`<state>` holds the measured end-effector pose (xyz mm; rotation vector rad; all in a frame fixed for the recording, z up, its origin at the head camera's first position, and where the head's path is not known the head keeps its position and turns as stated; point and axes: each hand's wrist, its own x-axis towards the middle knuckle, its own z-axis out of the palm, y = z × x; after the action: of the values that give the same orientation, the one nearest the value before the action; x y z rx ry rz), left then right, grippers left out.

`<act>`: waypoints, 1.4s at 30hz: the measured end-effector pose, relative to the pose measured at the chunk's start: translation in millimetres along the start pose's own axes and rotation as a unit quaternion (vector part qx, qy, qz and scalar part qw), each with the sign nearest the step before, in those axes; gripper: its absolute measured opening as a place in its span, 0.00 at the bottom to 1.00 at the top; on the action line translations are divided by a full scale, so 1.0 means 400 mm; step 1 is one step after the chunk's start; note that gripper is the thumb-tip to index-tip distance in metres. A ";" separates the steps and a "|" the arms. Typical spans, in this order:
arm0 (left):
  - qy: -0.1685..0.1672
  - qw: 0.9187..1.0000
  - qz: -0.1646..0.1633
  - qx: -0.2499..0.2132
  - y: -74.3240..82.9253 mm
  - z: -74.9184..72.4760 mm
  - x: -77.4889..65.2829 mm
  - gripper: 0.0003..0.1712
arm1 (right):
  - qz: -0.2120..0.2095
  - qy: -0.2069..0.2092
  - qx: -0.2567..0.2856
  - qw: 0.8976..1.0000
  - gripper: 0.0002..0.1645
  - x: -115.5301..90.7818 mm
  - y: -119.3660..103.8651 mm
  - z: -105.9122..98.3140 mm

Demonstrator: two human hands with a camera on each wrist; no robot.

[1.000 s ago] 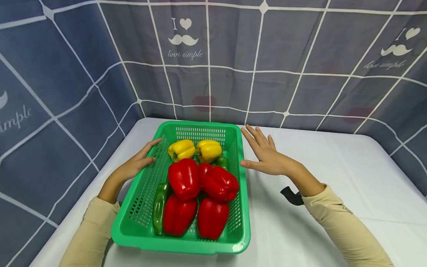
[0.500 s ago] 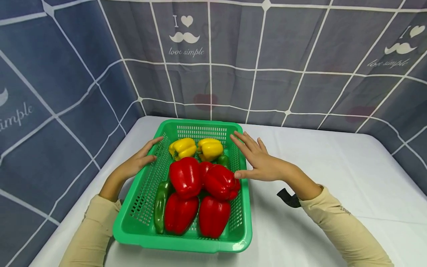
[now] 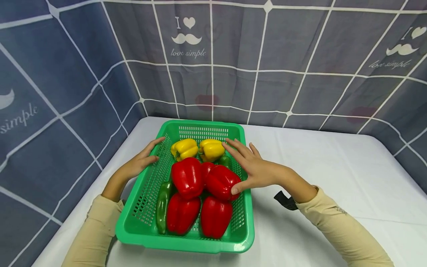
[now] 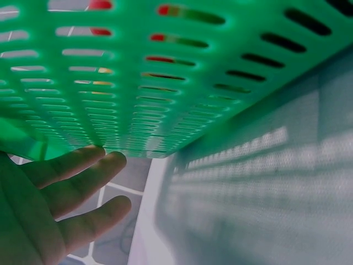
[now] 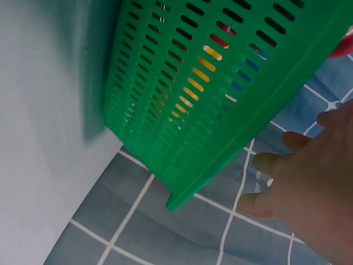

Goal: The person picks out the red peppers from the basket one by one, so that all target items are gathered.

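A green plastic basket (image 3: 180, 244) stands on the white table with peppers in it. My left hand (image 3: 137, 163) is at its left rim, thumb over the edge; in the left wrist view its fingers (image 4: 77, 182) lie fairly straight beside the slotted wall. Over the right rim reaches my right hand (image 3: 257, 171), fingers spread and empty. Its thumb overlaps a red bell pepper (image 3: 221, 181), and its fingertips come close to a yellow bell pepper (image 3: 211, 150). Another yellow bell pepper (image 3: 184, 149) lies at the back left. More red bell peppers (image 3: 186, 178) fill the middle and front.
A long green pepper (image 3: 162, 207) lies along the basket's left inside. A smaller green vegetable (image 3: 225, 161) is partly hidden near the right wall. A grey checked curtain (image 3: 233, 89) hangs behind the white table (image 3: 327, 167). A black strap (image 3: 285, 201) hangs at the right wrist.
My right hand has moved left and slightly toward me, from beside the basket to above the peppers at its right rim. The left hand has stayed at the left rim.
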<state>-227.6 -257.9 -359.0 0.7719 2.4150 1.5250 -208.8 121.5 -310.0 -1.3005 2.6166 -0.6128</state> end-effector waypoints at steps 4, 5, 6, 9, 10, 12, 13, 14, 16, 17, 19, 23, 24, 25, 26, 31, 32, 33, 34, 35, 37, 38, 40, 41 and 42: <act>0.002 1.000 -0.002 0.002 0.001 0.003 -0.001 0.35 | -0.015 -0.010 0.002 1.000 0.72 0.005 -0.006 0.005; 0.003 1.000 -0.002 0.006 0.000 0.004 -0.001 0.35 | -0.020 -0.012 0.000 1.000 0.73 0.007 -0.008 0.006; 0.003 1.000 -0.001 0.007 0.001 0.004 -0.001 0.35 | -0.022 -0.015 -0.002 1.000 0.74 0.009 -0.009 0.007; 0.005 1.000 -0.002 0.003 0.002 0.003 -0.001 0.35 | -0.032 -0.019 -0.008 0.999 0.75 0.014 -0.011 0.011; 0.005 1.000 -0.005 0.003 0.002 0.003 -0.001 0.36 | -0.034 -0.021 -0.011 0.999 0.76 0.015 -0.012 0.012; 0.005 1.000 -0.008 0.005 0.003 0.002 0.000 0.36 | -0.033 -0.023 -0.015 0.999 0.76 0.018 -0.013 0.015; 0.005 1.000 -0.010 0.009 0.003 0.002 0.001 0.36 | -0.035 -0.024 -0.015 0.999 0.76 0.019 -0.013 0.016; 0.006 1.000 -0.012 0.012 0.003 0.003 0.001 0.36 | -0.034 -0.026 -0.014 0.999 0.76 0.020 -0.012 0.017; 0.006 1.000 -0.012 0.015 0.003 0.003 0.002 0.36 | -0.034 -0.030 -0.011 0.999 0.76 0.022 -0.012 0.020; 0.005 1.000 -0.011 0.015 0.002 0.002 0.002 0.36 | -0.032 -0.034 -0.007 0.999 0.76 0.023 -0.013 0.021; 0.005 1.000 -0.011 0.012 0.001 0.001 0.001 0.36 | -0.026 -0.042 0.001 0.999 0.75 0.024 -0.013 0.023; 0.001 1.000 -0.011 0.001 0.000 -0.001 0.002 0.37 | -0.015 -0.060 0.016 0.998 0.73 0.025 -0.013 0.026; 0.000 1.000 -0.012 -0.001 0.000 -0.002 0.002 0.37 | -0.013 -0.063 0.017 0.998 0.73 0.025 -0.013 0.026; -0.001 1.000 -0.012 -0.007 -0.001 -0.003 0.003 0.37 | -0.013 -0.065 0.019 0.998 0.73 0.025 -0.013 0.027; -0.003 1.000 -0.012 -0.011 -0.001 -0.003 0.003 0.37 | -0.014 -0.065 0.018 0.998 0.72 0.026 -0.013 0.027; -0.002 1.000 -0.008 -0.013 -0.003 -0.004 0.005 0.37 | -0.014 -0.069 0.028 0.997 0.71 0.026 -0.012 0.025; -0.002 1.000 -0.007 -0.009 -0.003 -0.004 0.006 0.37 | -0.013 -0.070 0.032 0.997 0.70 0.025 -0.012 0.025; -0.001 1.000 -0.006 -0.007 -0.004 -0.003 0.006 0.37 | -0.013 -0.071 0.036 0.997 0.70 0.025 -0.013 0.026; -0.002 1.000 -0.007 -0.010 -0.003 -0.003 0.006 0.37 | -0.014 -0.071 0.040 0.997 0.69 0.025 -0.013 0.027; -0.002 1.000 -0.007 -0.010 -0.003 -0.003 0.005 0.37 | -0.014 -0.071 0.043 0.996 0.68 0.024 -0.013 0.027; -0.004 1.000 -0.009 -0.013 -0.003 -0.002 0.004 0.37 | -0.019 -0.068 0.052 0.996 0.66 0.024 -0.013 0.030; -0.005 1.000 -0.008 -0.014 -0.002 -0.002 0.004 0.37 | -0.022 -0.067 0.054 0.996 0.64 0.024 -0.013 0.031; -0.005 1.000 -0.009 -0.012 -0.001 -0.001 0.004 0.36 | -0.029 -0.062 0.054 0.996 0.60 0.024 -0.013 0.033; -0.004 1.000 -0.007 -0.011 -0.001 -0.001 0.003 0.36 | -0.033 -0.059 0.053 0.996 0.59 0.024 -0.012 0.033; -0.004 1.000 -0.007 -0.009 0.000 -0.001 0.003 0.36 | -0.038 -0.056 0.052 0.996 0.58 0.024 -0.011 0.035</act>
<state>-228.7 -257.6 -358.6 0.7541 2.3927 1.5347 -207.2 107.5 -320.3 -1.3673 2.4226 -0.6571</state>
